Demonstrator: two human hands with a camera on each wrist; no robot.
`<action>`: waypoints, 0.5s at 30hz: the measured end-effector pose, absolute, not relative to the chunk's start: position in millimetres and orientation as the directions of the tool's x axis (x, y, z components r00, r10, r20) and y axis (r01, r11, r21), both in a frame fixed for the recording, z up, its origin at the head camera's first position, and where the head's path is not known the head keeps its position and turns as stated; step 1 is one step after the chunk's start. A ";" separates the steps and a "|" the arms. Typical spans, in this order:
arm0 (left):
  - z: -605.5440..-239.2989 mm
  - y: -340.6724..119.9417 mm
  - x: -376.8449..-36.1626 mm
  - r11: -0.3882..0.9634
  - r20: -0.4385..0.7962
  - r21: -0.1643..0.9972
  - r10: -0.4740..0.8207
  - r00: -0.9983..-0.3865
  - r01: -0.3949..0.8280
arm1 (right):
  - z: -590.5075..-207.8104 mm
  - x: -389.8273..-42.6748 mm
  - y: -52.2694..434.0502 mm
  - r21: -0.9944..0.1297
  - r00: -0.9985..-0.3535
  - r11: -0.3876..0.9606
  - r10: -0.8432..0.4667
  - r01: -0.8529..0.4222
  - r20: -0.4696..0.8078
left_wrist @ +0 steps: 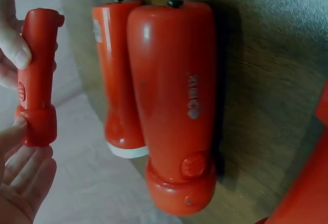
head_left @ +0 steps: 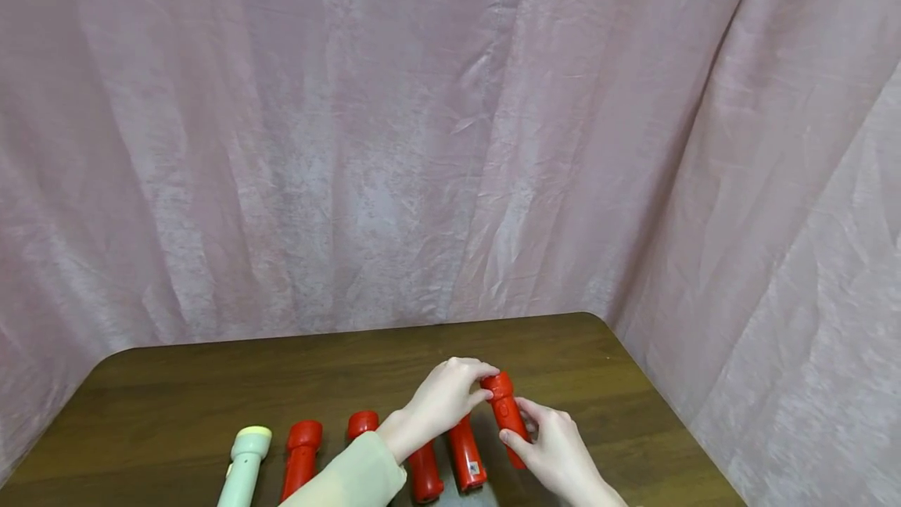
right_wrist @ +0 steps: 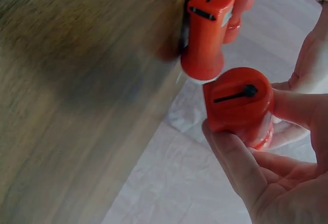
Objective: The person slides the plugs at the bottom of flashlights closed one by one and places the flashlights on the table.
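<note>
Above the right part of the table, a red flashlight (head_left: 505, 413) is held between both hands, its head tilted up and away. The right hand (head_left: 559, 448) grips the body with thumb and fingers on opposite sides. At the head end, the left hand (head_left: 443, 393) pinches the rim, its thumb on the side and its fingers by the lens end, as the left wrist view also shows. A black slider or loop marks the tail (right_wrist: 238, 98) in the right wrist view. The lens face is hidden.
Beside the held one lie a slim red flashlight (head_left: 466, 452) and a thicker red flashlight (head_left: 425, 474). Further left are more red flashlights (head_left: 303, 452) and a pale green flashlight (head_left: 242, 468). The wooden table (head_left: 281, 374) ends at pink curtains (head_left: 394, 139).
</note>
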State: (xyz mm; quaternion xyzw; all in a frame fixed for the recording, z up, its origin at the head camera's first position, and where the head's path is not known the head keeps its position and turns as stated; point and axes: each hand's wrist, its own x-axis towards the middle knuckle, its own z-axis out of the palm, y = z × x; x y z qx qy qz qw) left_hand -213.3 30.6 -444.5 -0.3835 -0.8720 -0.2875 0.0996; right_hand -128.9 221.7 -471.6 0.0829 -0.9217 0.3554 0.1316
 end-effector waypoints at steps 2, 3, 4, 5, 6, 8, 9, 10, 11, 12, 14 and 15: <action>-447.6 33.1 -217.9 0.552 0.374 0.403 0.629 -0.682 0.730 | -474.9 -131.8 223.6 -0.612 -0.954 0.752 -0.075 -0.246 0.291; -448.7 34.6 -219.7 0.558 0.359 0.399 0.635 -0.684 0.728 | -476.7 -132.8 224.8 -0.600 -0.954 0.760 -0.085 -0.249 0.289; -450.2 36.4 -221.4 0.563 0.344 0.397 0.642 -0.686 0.725 | -478.5 -133.6 226.1 -0.588 -0.954 0.768 -0.094 -0.252 0.285; -451.7 38.3 -223.1 0.566 0.329 0.397 0.647 -0.688 0.722 | -480.2 -134.3 227.4 -0.579 -0.954 0.775 -0.103 -0.254 0.281; -453.4 40.4 -224.4 0.568 0.317 0.400 0.651 -0.690 0.720 | -481.8 -134.8 228.6 -0.571 -0.956 0.781 -0.110 -0.253 0.273; -456.4 44.4 -226.7 0.575 0.298 0.407 0.651 -0.698 0.710 | -484.4 -136.2 230.3 -0.553 -0.958 0.795 -0.118 -0.249 0.262; -457.7 46.1 -227.7 0.581 0.289 0.409 0.649 -0.704 0.703 | -485.8 -137.3 230.9 -0.545 -0.959 0.801 -0.120 -0.246 0.257; -459.2 47.6 -228.6 0.586 0.287 0.406 0.647 -0.706 0.701 | -486.9 -138.4 231.2 -0.540 -0.961 0.806 -0.122 -0.242 0.249; -460.3 48.7 -229.3 0.591 0.288 0.401 0.644 -0.708 0.700 | -487.8 -139.7 231.2 -0.535 -0.963 0.811 -0.122 -0.237 0.242; -461.5 49.6 -230.0 0.596 0.289 0.396 0.642 -0.711 0.699 | -488.9 -141.0 231.1 -0.528 -0.963 0.816 -0.122 -0.234 0.238; -463.2 51.1 -231.2 0.603 0.287 0.388 0.639 -0.713 0.697 | -490.3 -143.2 230.8 -0.510 -0.963 0.828 -0.122 -0.232 0.239; -464.0 51.9 -231.9 0.604 0.288 0.382 0.641 -0.711 0.699 | -490.7 -144.0 230.6 -0.501 -0.963 0.834 -0.121 -0.231 0.242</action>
